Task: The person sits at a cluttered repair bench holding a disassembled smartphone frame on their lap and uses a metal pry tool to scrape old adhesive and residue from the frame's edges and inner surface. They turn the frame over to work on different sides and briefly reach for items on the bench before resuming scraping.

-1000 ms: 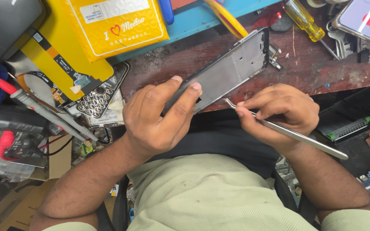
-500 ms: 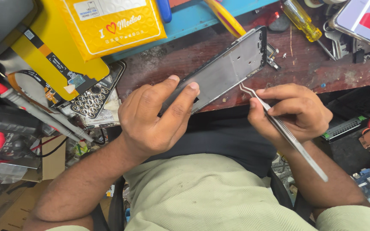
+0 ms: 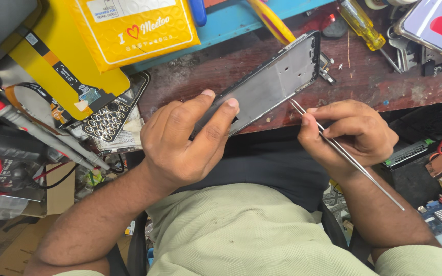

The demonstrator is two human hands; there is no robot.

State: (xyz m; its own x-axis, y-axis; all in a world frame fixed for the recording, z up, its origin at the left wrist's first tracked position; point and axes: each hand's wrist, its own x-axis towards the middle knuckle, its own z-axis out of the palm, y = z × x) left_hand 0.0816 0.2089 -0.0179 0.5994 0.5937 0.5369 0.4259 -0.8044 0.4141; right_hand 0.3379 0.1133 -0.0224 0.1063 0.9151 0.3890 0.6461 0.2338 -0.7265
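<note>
**Grey phone frame held at the bench edge, tweezers at its side**

Grey metal shows across the open back of a phone frame (image 3: 269,84), which lies slanted over the near edge of a worn dark-red workbench (image 3: 364,76), its far end higher up and to the right. The left hand (image 3: 182,140) grips the near end of the frame, thumb and forefinger closed over its lower edge, the rest of the fingers curled beneath. The right hand (image 3: 351,135) is closed around a pair of slim steel tweezers (image 3: 341,151), pinched between thumb and fingers; the pointed tip lies just beside the frame's long right edge, close to it, though whether it touches cannot be told. The back end of the tweezers juts out past the wrist, down and to the right.

Beyond the frame, a screwdriver with a clear yellow handle (image 3: 361,23) rests on the bench, and a phone with a lit screen showing a red button (image 3: 438,25) lies at the top right corner. To the left sit a yellow padded envelope (image 3: 134,28), a keypad part with rows of oval keys (image 3: 111,117), and a red-tipped probe (image 3: 31,128) lying across dark gear. A green circuit board (image 3: 410,152) lies just right of the right hand.
</note>
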